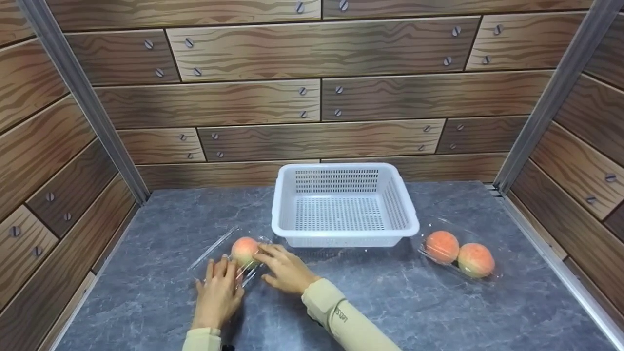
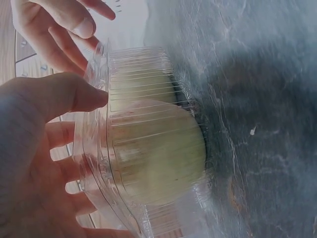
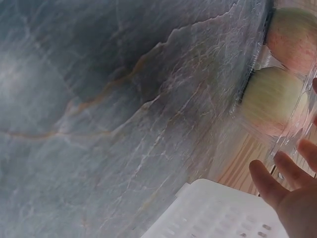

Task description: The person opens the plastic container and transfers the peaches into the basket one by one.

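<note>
A clear plastic clamshell box (image 2: pixel 143 57) with two peaches (image 2: pixel 158 153) inside rests on the table, left of the basket. My left hand (image 1: pixel 217 295) lies over its near left part, fingers spread across the lid. The left wrist view has the thumb (image 2: pixel 84 96) against the rim. From the right, my right hand (image 1: pixel 287 268) reaches to the box, its fingertips at the lid beside the far peach (image 1: pixel 243 249). In the right wrist view, that hand's fingers (image 3: pixel 270 184) are extended next to the box. The near peach is mostly hidden by my left hand in the head view.
A white perforated basket (image 1: pixel 345 234) stands at the table's back middle. Right of it sits a second clear box with two peaches (image 1: pixel 442 247). Wood-print walls (image 1: pixel 321 53) with metal corner posts (image 1: pixel 87 102) enclose the grey marbled table (image 1: pixel 390 302).
</note>
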The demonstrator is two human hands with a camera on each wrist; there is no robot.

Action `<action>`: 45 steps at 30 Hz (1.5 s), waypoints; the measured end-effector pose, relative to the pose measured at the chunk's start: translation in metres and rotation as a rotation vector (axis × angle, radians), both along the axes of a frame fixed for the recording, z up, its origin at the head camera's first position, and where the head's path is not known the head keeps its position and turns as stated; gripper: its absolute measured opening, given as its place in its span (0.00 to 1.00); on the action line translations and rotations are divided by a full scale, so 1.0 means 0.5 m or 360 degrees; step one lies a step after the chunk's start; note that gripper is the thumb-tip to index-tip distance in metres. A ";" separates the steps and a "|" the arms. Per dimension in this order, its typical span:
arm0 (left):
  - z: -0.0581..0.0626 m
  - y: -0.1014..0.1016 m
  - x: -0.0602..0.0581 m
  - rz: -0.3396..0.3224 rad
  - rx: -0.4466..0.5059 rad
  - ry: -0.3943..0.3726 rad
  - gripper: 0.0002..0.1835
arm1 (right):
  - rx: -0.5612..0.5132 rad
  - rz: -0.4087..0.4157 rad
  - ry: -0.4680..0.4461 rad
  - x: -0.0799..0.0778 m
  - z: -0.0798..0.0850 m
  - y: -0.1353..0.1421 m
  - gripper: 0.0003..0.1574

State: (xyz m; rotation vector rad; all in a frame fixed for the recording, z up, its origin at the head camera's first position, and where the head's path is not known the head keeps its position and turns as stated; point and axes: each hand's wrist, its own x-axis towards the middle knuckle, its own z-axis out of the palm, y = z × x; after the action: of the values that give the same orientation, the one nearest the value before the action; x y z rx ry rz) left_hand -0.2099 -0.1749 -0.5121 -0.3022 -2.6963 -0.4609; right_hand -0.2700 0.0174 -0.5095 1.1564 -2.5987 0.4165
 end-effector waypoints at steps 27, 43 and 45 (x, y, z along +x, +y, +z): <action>0.002 0.009 -0.007 0.0018 -0.0012 0.0022 0.29 | -0.0077 -0.0219 0.0455 -0.026 -0.020 -0.022 0.29; -0.007 0.009 -0.002 0.0035 -0.0003 0.0031 0.30 | -0.0057 -0.0281 0.0511 -0.020 -0.036 -0.032 0.30; -0.007 0.009 -0.003 0.0037 0.0000 0.0037 0.31 | -0.0049 -0.0289 0.0520 -0.020 -0.035 -0.033 0.29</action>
State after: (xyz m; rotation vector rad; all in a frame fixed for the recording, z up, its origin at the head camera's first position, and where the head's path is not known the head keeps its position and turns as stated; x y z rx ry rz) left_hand -0.2114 -0.1704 -0.5155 -0.2743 -2.6740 -0.4481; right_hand -0.2801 0.0011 -0.5271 0.8839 -2.3747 0.2076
